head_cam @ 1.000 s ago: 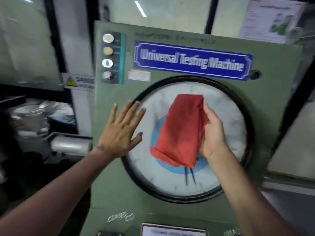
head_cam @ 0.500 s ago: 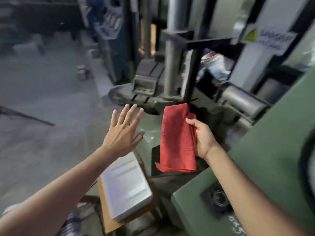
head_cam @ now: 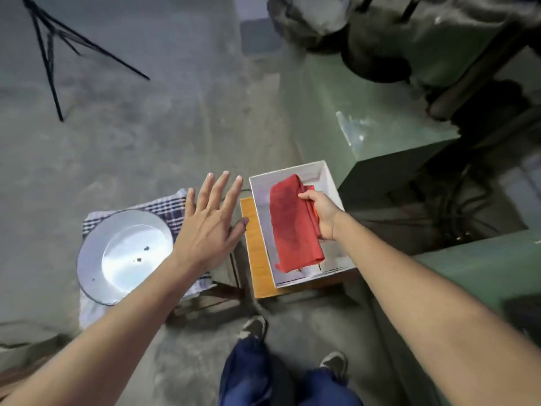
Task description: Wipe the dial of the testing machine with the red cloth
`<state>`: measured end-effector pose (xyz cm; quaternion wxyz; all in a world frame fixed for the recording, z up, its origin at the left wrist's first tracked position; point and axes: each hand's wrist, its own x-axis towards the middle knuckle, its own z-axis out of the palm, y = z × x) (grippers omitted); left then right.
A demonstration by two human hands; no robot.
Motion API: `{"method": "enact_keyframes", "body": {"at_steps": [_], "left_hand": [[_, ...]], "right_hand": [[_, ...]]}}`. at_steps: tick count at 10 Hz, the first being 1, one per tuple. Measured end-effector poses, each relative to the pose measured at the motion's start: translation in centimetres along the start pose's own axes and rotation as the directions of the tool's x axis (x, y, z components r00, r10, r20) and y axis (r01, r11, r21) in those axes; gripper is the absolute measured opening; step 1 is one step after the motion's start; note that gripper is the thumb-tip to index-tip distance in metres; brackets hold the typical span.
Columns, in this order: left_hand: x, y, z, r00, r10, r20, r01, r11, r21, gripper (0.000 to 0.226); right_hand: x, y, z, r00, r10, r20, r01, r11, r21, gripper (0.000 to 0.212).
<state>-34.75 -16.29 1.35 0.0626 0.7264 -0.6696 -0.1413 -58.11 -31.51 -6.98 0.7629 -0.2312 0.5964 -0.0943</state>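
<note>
My right hand (head_cam: 320, 213) grips the folded red cloth (head_cam: 292, 227) by its right edge and holds it over a white open box (head_cam: 328, 178) that sits on a wooden stool (head_cam: 254, 244). Whether the cloth touches the box floor I cannot tell. My left hand (head_cam: 209, 227) hovers flat with fingers spread, holding nothing, between the box and a metal bowl. The green testing machine (head_cam: 483, 276) fills the right side; its dial is out of view.
A round metal bowl (head_cam: 96, 259) rests on a checked cloth (head_cam: 164, 208) at the lower left. Black tripod legs (head_cam: 49, 54) stand on the concrete floor at the top left. My legs and shoes (head_cam: 254, 328) show at the bottom. Dark machine parts (head_cam: 377, 54) crowd the upper right.
My view swung from the dial down and left to the floor. My right hand carried the red cloth off the dial and down over the white box. My left hand left the machine's face.
</note>
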Motion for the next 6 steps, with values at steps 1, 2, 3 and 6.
{"method": "enact_keyframes", "body": {"at_steps": [1, 2, 3, 6], "left_hand": [[-0.1, -1.6, 2.3, 0.999, 0.004, 0.043, -0.003, 1.000, -0.010, 0.075], [0.0, -2.5, 2.8, 0.996, 0.038, 0.082, -0.037, 0.999, -0.015, 0.073], [0.9, -2.0, 1.4, 0.990, 0.085, 0.111, -0.083, 0.996, -0.020, 0.072], [6.9, 8.0, -8.7, 0.936, 0.347, 0.061, -0.349, 0.937, 0.029, 0.073]], "right_hand": [[3.4, 1.9, 0.9, 0.998, 0.048, -0.048, -0.054, 0.991, -0.124, 0.038], [4.4, 2.8, 1.4, 0.995, 0.028, -0.095, -0.049, 0.973, -0.224, 0.025], [2.9, 2.3, 1.1, 0.989, -0.040, -0.143, 0.000, 0.964, -0.266, 0.036], [-14.8, -4.0, -1.9, 0.929, -0.321, -0.185, 0.210, 0.867, -0.451, 0.040]]}}
